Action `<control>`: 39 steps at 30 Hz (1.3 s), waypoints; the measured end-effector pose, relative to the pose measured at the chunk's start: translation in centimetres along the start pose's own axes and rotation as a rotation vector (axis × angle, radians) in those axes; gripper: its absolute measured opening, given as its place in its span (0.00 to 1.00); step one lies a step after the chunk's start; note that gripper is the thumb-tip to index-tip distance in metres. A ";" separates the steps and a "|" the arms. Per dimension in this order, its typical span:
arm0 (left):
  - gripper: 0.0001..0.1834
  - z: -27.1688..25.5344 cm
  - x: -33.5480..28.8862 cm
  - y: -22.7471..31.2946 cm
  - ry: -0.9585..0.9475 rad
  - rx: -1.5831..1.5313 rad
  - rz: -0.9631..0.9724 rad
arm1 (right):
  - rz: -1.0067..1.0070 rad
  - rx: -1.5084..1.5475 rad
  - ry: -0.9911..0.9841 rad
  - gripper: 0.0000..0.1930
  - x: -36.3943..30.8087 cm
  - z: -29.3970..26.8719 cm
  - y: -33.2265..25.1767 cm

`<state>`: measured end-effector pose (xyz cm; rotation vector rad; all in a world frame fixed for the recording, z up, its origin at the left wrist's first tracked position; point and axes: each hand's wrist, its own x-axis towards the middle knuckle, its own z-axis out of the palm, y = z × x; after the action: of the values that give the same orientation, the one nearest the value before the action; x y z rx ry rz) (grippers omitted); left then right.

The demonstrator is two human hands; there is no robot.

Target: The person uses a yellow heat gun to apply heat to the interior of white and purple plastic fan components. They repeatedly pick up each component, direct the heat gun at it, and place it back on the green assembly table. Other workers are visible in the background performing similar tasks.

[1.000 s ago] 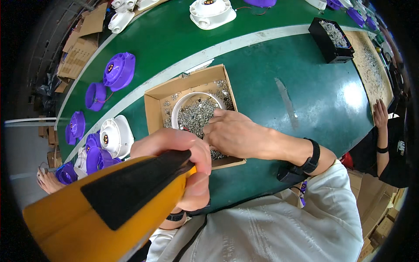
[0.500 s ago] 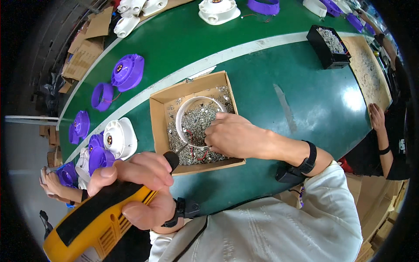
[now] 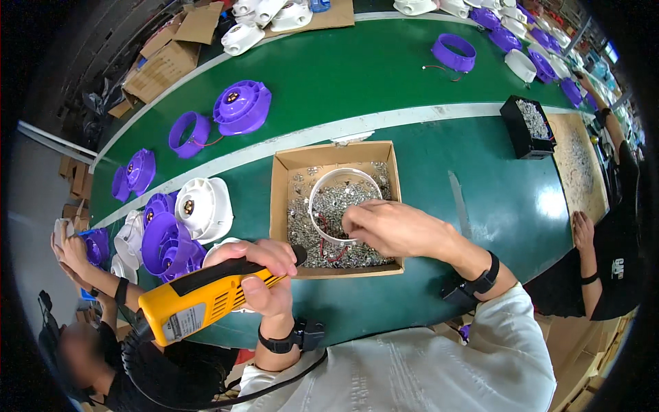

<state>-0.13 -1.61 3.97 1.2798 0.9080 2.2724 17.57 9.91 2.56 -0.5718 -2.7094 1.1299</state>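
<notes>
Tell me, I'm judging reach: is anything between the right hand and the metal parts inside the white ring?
Nothing visible: the right hand reaches over the white ring's rim; whether it touches the metal parts is hidden.

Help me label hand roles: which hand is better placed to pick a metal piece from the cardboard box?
Probably the right hand: it reaches over the cardboard box, fingers bent down at the white ring, above loose metal pieces. The left hand is occupied, wrapped around a yellow tool.

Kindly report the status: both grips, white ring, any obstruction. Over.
Left grip closed on yellow tool. Right grip over white ring, hold unclear. Ring in cardboard box, among silvery parts. Right grip hides part of rim.
</notes>
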 end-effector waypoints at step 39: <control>0.23 -2.2 -2.9 -2.4 -0.098 0.062 -0.034 | -0.126 -0.776 0.644 0.29 19.5 -12.3 13.3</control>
<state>-0.54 -2.35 -0.32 1.3786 0.9650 2.1511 6.95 34.31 1.64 -0.6812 -2.4397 -0.1853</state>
